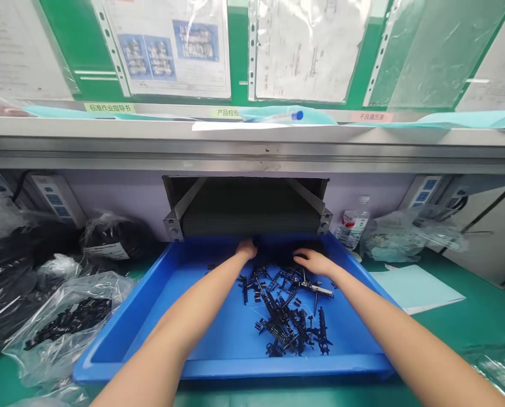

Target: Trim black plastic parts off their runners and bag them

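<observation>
A blue plastic tray (121, 325) lies in front of me under the mouth of a dark conveyor belt (248, 215). A loose pile of black moulded plastic parts (284, 308) covers the tray's middle and right. My left hand (247, 249) reaches to the tray's far edge, just below the belt, its fingers hidden in shadow. My right hand (314, 261) rests palm down on the far end of the pile, fingers curled toward the belt. Whether either hand grips a part cannot be seen.
Clear bags of black parts (66, 319) lie left of the tray on the green table. More dark bags (112, 237) sit behind them. A water bottle (354, 223) and crumpled plastic bags (405, 237) stand at right, with paper sheets (417, 288) beside the tray.
</observation>
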### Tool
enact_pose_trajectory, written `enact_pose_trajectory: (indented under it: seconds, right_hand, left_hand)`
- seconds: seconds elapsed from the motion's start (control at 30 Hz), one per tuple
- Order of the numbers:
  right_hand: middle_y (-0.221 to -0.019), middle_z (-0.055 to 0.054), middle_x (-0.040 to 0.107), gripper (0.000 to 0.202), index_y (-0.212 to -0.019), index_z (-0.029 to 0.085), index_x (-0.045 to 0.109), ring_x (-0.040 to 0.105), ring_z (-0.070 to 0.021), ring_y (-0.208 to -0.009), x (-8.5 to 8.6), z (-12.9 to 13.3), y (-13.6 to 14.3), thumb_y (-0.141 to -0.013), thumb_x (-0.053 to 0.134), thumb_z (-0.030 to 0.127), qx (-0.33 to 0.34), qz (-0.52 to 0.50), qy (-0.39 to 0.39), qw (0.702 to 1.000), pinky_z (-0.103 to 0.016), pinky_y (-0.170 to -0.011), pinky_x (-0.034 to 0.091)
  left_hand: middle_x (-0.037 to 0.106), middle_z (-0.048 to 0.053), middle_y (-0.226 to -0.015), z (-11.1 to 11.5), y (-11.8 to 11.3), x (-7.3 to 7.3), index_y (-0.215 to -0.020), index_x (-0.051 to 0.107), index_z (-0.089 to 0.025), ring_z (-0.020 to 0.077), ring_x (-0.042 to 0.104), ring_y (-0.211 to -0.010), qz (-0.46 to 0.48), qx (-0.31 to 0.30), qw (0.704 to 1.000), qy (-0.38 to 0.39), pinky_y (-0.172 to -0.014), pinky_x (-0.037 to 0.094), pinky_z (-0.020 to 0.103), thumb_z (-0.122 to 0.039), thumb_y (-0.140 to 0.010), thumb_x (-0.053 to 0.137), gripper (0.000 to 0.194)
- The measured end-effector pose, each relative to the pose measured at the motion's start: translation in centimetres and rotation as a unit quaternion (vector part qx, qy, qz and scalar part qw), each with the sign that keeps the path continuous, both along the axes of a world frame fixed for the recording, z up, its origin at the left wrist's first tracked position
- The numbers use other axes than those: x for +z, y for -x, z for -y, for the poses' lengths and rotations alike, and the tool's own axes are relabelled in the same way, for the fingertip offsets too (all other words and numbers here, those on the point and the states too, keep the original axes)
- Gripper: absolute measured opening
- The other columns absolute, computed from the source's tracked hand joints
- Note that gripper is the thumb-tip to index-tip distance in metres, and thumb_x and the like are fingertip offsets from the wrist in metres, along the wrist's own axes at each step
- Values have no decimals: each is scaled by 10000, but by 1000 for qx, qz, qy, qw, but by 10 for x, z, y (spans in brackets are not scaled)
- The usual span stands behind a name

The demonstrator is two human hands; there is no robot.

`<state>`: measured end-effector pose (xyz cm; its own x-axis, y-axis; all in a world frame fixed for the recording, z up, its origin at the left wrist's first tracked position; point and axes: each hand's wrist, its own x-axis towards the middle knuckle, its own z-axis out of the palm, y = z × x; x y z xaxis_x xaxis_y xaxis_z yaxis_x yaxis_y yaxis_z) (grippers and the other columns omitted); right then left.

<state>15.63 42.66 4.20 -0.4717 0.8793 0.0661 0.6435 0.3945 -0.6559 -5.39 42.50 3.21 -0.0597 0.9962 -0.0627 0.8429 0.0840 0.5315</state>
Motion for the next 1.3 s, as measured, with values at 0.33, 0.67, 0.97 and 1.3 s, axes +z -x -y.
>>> enact_pose_trajectory:
  seconds: [0.33,0.67,0.97,1.3]
  right_hand:
    - [-1252,-81,511,378,-1192,208,520,495,-231,-1116,25,71,-46,-852,518,374,97,51,96,989,-408,-944,384]
    - [-1482,-142,-14,1237,-1421,203,79,79,-270,-1336,9,102,-41,-438,814,358,122,60,165,977,-412,-1058,172]
    - [-1418,-144,248,974,-1378,188,232,259,-274,-1285,3,104,-7,-569,770,133,16,-42,156,987,-434,-1057,211]
    - [-1131,-79,564,876,-1399,220,144,587,-157,-822,74,133,-30,-703,674,197,-33,-171,219,960,-270,-655,486]
  left_hand:
    - [542,60,-1247,79,3,19,-1179,528,-210,227,505,-1120,100,-271,954,82,-958,389,395,-401,-855,484,378]
    - [8,126,-1504,122,14,23,-1396,205,-273,359,36,-1338,18,-355,920,167,-1047,155,502,-459,-309,836,1271]
    - [193,92,-1460,139,-6,20,-988,609,-204,292,170,-1330,171,-198,962,82,-1021,273,384,-317,-621,648,386]
    - [559,7,-839,159,-41,105,-802,557,-183,140,498,-710,280,-175,944,30,-516,330,219,-352,-662,552,219]
